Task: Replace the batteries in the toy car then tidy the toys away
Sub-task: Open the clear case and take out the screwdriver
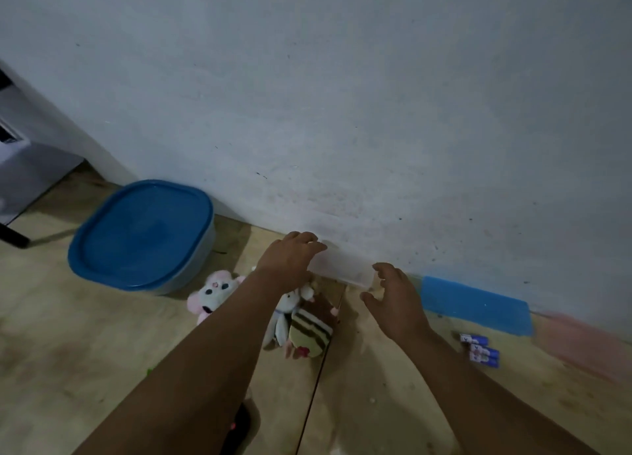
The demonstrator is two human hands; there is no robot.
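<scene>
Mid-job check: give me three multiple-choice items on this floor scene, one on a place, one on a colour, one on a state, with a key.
1. Where do the batteries lie?
A. On the floor right of the right arm
B. On the round tub
C. Among the plush toys

2. What colour is the round tub's lid?
A. Red
B. Blue
C. White

3. What is the state of the clear box?
A. Left hand grips it, right hand open beside it
B. Lying untouched
C. Closed under the flat blue lid

Key: 1 A, they sit by the right forearm; 2 B, its top is blue; 3 A, left fingers wrap one end.
</scene>
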